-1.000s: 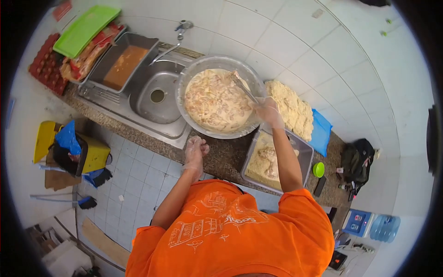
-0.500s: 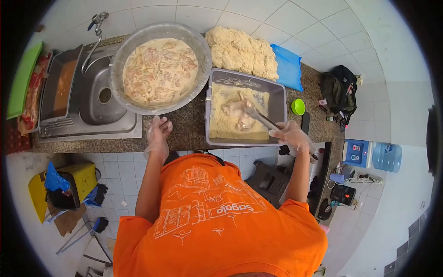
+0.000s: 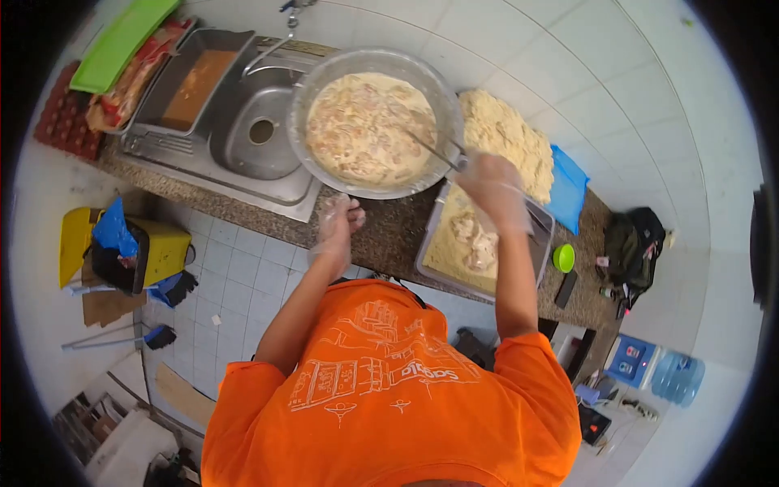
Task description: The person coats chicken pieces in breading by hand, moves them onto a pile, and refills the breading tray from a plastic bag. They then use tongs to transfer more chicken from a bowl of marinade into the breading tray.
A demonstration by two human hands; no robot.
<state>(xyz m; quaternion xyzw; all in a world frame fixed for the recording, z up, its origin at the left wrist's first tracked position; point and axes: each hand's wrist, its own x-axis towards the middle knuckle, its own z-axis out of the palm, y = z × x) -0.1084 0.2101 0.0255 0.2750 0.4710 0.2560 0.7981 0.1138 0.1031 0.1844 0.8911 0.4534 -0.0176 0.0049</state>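
Note:
My right hand [image 3: 493,193], in a clear plastic glove, is closed round a pair of metal tongs [image 3: 436,151]. The tongs reach left over a large metal bowl [image 3: 297,122], their tips at the pale, batter-covered meat pieces [image 3: 369,126] inside. Below my right forearm, a grey tray [image 3: 422,258] of yellowish flour [image 3: 448,253] holds a few wet, coated meat pieces [image 3: 473,241]. My left hand [image 3: 334,229], gloved too, is by the counter's front edge below the bowl, fingers loosely bent and holding nothing.
A mound of crumbly coating [image 3: 511,142] lies behind the tray, beside a blue plastic bag [image 3: 570,188]. Further right are a green cup [image 3: 563,258] and a black backpack [image 3: 637,252]. Left of the bowl are a sink [image 3: 264,146] and a pan of orange-brown liquid [image 3: 199,85].
My right hand has carried the tongs from the tray up and left to the bowl. The meat pieces stay behind in the flour. The camera view has turned and shifted left.

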